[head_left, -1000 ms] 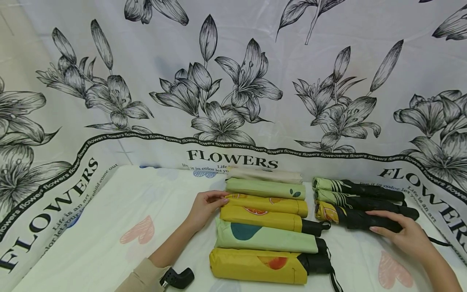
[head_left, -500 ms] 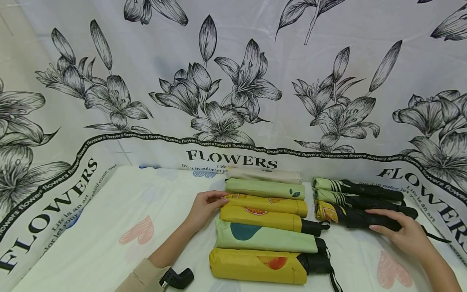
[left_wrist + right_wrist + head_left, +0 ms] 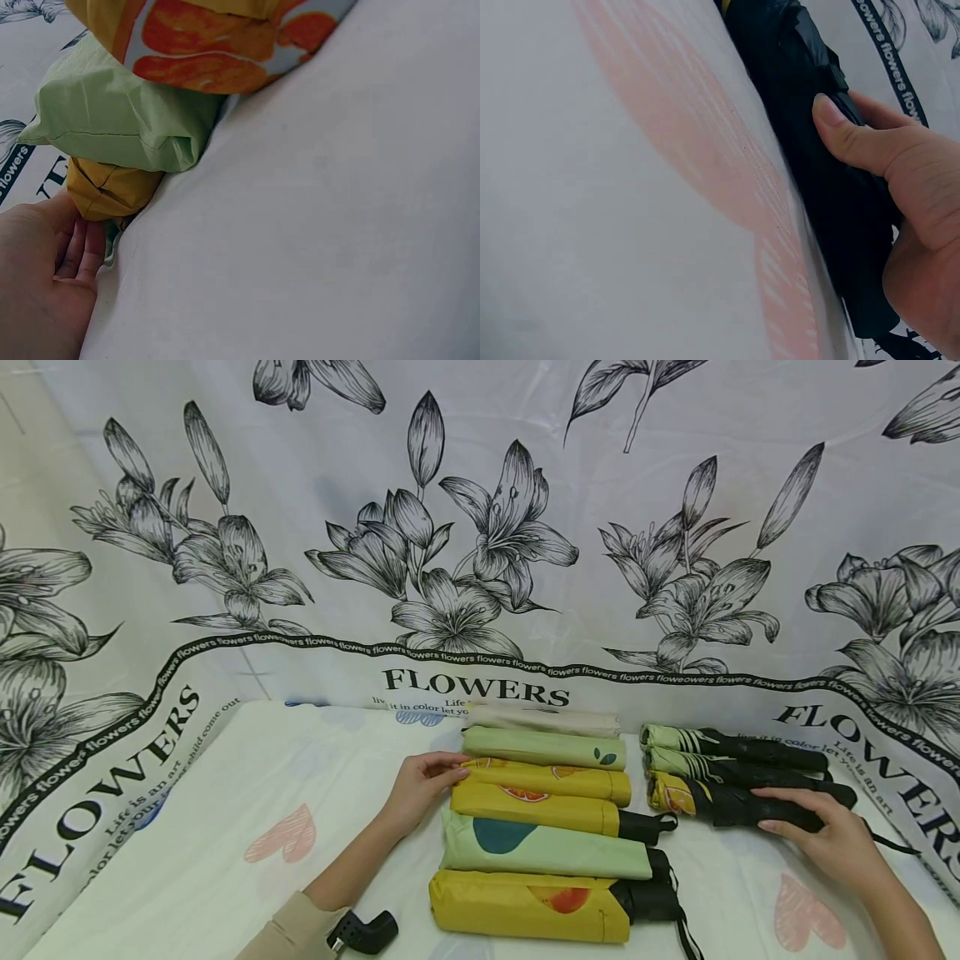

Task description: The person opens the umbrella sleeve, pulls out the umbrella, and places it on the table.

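Several folded umbrellas lie side by side on a white cloth (image 3: 225,860). My left hand (image 3: 422,783) rests with straight fingers against the left ends of the orange-yellow umbrella (image 3: 551,781) and the yellow umbrella (image 3: 540,810). The left wrist view shows my left hand (image 3: 52,285) touching the yellow end (image 3: 109,191) under a green one (image 3: 120,124). My right hand (image 3: 821,835) grips the nearest black umbrella (image 3: 738,810) of three on the right, thumb on its near side. In the right wrist view my right hand (image 3: 900,172) wraps the black umbrella (image 3: 802,97).
In the left row are also a cream umbrella (image 3: 543,721), a green one (image 3: 543,747), a pale green one (image 3: 543,847) and a yellow one (image 3: 525,906) nearest me. Two more black umbrellas (image 3: 750,772) lie behind. A flower-printed cloth (image 3: 480,527) rises behind.
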The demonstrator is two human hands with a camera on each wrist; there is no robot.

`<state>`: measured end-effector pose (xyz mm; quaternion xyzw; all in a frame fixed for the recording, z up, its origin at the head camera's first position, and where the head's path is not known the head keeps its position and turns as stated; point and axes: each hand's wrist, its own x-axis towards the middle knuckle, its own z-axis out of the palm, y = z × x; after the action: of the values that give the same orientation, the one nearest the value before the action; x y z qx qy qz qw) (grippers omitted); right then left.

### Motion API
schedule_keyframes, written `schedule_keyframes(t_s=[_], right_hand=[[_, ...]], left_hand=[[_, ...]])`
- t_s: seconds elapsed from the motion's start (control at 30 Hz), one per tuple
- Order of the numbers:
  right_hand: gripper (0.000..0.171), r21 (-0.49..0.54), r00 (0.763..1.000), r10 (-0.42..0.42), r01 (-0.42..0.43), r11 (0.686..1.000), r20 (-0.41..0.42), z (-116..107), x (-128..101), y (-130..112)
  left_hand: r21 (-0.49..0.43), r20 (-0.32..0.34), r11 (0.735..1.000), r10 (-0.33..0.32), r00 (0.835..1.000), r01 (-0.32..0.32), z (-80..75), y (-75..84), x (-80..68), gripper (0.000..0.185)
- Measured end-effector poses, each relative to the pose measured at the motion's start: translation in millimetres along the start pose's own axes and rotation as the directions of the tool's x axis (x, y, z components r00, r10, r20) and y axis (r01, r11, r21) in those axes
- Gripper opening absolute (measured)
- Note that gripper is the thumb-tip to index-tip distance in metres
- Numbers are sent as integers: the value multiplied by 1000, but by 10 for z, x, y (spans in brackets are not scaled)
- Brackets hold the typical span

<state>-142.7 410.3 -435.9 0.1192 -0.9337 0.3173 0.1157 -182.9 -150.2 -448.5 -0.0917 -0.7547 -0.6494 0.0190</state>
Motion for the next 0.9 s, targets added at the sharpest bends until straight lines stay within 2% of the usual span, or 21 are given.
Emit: schedule_keyframes(t_s=[0.33,0.63,0.73,0.9], right_hand=[[45,-46,999,47,-47,998,-5,-32,-7,-34],[48,-106,999,-12,6,994,-49,-68,40,-110],[50,-109,999,-5,0,994,-47,-73,28,-128],[57,-88,997,-28,22,996,-73,-61,0,-188]], left_hand=[[18,-12,1000,19,1000,-19,-5,2,-5,23],[-3,-39,1000,4,999,-4,-6,-10,0,26],[-30,-52,1000,-7,999,5,-7,1,-2,27],[-72,-77,996,-60,995,55,-14,22,-9,27]])
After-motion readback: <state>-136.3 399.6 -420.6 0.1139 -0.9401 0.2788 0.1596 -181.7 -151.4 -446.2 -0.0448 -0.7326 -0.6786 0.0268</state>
